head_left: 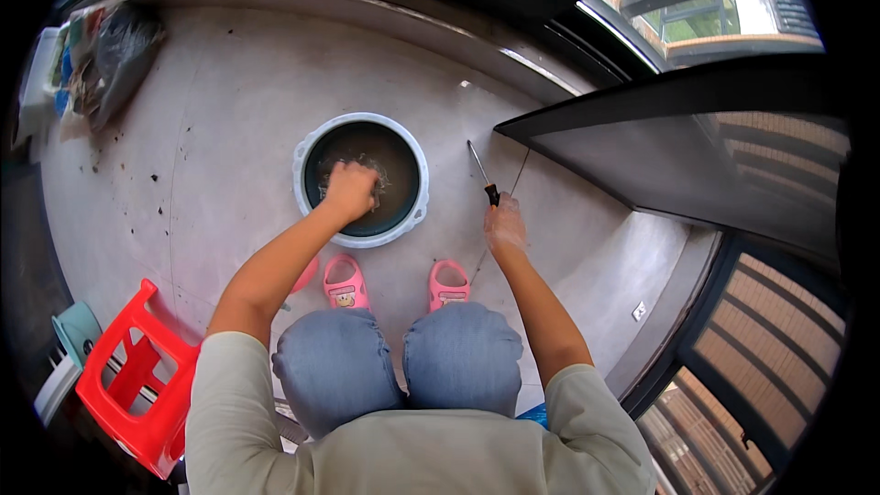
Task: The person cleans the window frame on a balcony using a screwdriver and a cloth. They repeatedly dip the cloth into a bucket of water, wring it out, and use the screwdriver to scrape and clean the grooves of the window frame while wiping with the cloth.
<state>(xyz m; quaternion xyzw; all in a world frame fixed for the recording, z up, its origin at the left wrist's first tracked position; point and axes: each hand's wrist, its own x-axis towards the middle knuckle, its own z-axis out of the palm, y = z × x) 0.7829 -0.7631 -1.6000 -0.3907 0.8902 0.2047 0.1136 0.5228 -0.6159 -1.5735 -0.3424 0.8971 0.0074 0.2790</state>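
A round basin (423,211) with a pale blue rim and dark inner wall stands on the floor in front of my feet. Murky brownish water (367,142) fills it. My left hand (351,188) reaches into the basin at the water's surface, which is ruffled around it. Its fingers look curled together, and their tips and anything between them are hidden. Off to the right of the basin, my right hand (505,223) is wrapped round the dark handle of a screwdriver (480,163). The metal shaft points away from me, up and slightly left. That hand looks wet or soapy.
My pink clogs (345,286) are just before the basin. A red plastic stool (137,385) stands at the lower left. Bags (105,64) lie at the far left, with dark crumbs (154,178) on the floor nearby. An open dark-framed window panel (697,156) juts in at the right.
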